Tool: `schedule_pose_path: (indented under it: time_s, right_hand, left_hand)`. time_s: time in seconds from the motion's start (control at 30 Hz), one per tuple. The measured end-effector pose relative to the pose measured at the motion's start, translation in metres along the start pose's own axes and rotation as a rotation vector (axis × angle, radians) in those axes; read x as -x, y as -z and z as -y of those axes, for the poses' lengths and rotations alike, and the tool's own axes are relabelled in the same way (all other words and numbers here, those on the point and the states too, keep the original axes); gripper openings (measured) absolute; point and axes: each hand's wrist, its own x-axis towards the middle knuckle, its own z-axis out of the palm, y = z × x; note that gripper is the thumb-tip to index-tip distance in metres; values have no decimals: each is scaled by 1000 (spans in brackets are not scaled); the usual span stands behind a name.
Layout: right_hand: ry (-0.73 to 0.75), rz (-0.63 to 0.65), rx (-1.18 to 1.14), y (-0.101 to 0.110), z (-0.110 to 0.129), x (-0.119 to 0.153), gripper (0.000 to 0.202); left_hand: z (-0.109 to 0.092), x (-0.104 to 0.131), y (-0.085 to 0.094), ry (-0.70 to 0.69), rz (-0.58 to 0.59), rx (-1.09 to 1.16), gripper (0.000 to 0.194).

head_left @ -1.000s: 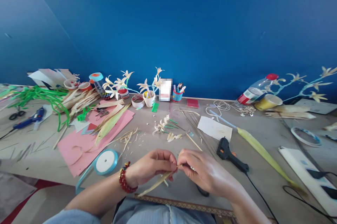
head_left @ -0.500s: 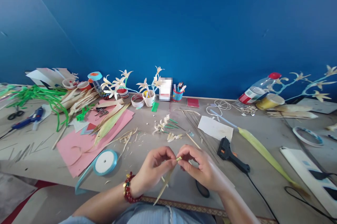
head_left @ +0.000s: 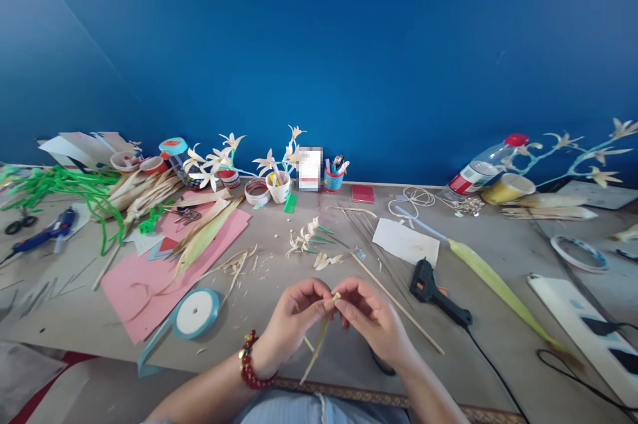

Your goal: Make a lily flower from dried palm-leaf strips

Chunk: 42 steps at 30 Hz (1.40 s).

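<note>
Head view gives me both hands just above the near part of the bench point(head_left: 498, 337), meeting at the fingertips over a narrow pale husk strip point(head_left: 319, 344). I see the left hand point(head_left: 296, 321) pinched on it with thumb and forefinger, the other fingers curled, and the right hand point(head_left: 376, 321) pinched just beside it in much the same way. From between them the strip's small yellowish end pokes out at the top, while its long tail hangs below the left hand and slants towards the wearer's body.

Compared with a second ago, I find the tail hanging more steeply; it slanted farther out under the left hand then. The right hand has rolled so its thumb shows clearly, where its back was uppermost. A long thin stick point(head_left: 413, 320) to the right of the right hand now shows along its length; that hand covered its lower part earlier.

Farther right of the right hand I have a black glue gun point(head_left: 433, 291); left of the left hand, a blue ribbon spool point(head_left: 196, 313). Small white flowers point(head_left: 304, 238) lie beyond both.
</note>
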Motion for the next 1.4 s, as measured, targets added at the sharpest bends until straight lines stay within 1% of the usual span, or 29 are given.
schedule_pose_path:
  time_s: [0.13, 0.23, 0.33, 0.6, 0.7, 0.8, 0.9, 0.97, 1.07, 1.2, 1.3, 1.33, 1.4]
  right_hand:
    - [-16, -60, -72, -4, 0, -1, 29]
    - [-58, -64, -152, -5, 2, -3, 31]
    - [-64, -62, -191, -5, 0, -5, 33]
    - [-71, -62, -211, -7, -7, -14, 31]
    - [-71, -80, -180, -4, -14, -11, 35]
    - [-64, -162, -6, 4, -22, 1, 32]
    - [-6, -199, 306, 17, -27, 18, 26]
    - [34, -214, 485, 27, -30, 30, 26]
    - [52, -296, 656, 46, -38, 46, 24]
    - [85, -439, 872, 80, -47, 62, 19]
    - [112, -578, 1126, 112, -48, 67, 21]
    - [97, -590, 1215, 123, -49, 68, 24]
    - [36, -573, 1360, 143, -53, 69, 31]
  left_hand:
    - [0, -1, -1, 6, 6, 20, 27]
    - [-2, -1, -3, 25, 25, 33, 27]
    - [-4, -3, -3, 57, 34, 40, 28]
    - [1, -8, 4, 39, -13, 47, 28]
    - [2, -11, 8, 23, -53, 1, 28]
    - [3, -14, 13, -25, -114, -131, 27]
    - [4, -18, 21, -85, -156, -266, 28]
    - [6, -21, 27, -122, -166, -313, 27]
    - [9, -26, 34, -171, -196, -332, 26]
    - [14, -28, 41, -218, -230, -301, 25]
    - [17, -28, 44, -240, -242, -323, 25]
    - [18, -27, 45, -244, -245, -342, 24]
    - [18, -26, 45, -251, -247, -385, 23]
